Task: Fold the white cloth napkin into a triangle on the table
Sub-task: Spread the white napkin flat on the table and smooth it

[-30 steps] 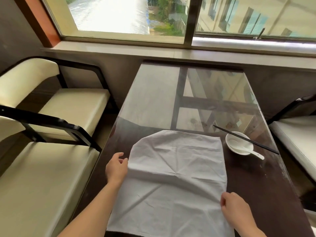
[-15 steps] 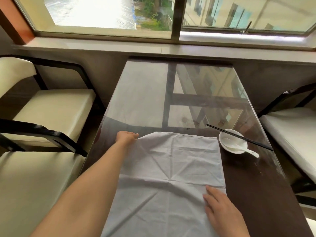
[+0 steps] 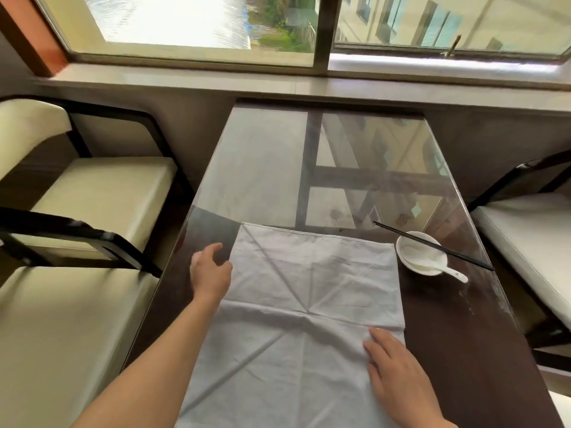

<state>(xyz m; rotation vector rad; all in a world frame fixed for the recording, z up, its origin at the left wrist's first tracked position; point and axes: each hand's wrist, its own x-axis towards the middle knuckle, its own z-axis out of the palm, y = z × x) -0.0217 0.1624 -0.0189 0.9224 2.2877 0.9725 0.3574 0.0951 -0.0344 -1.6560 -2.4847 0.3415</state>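
The white napkin is spread flat on the dark table, directly in front of the person, and no fold is made yet. Its longer side is seen to run away from the body. The far left corner lies nearest to the left hand, which is held just beside the left edge with loosely curved fingers and grips nothing; whether the cloth is touched by it cannot be told. The right hand is laid flat on the cloth near the right edge, closer to the body, with straight fingers. The hands are well apart. For a triangle, a corner is probably to be carried diagonally across; the far left one is judged the easiest. A bowl with chopsticks stands just beside the far right corner and could be brushed
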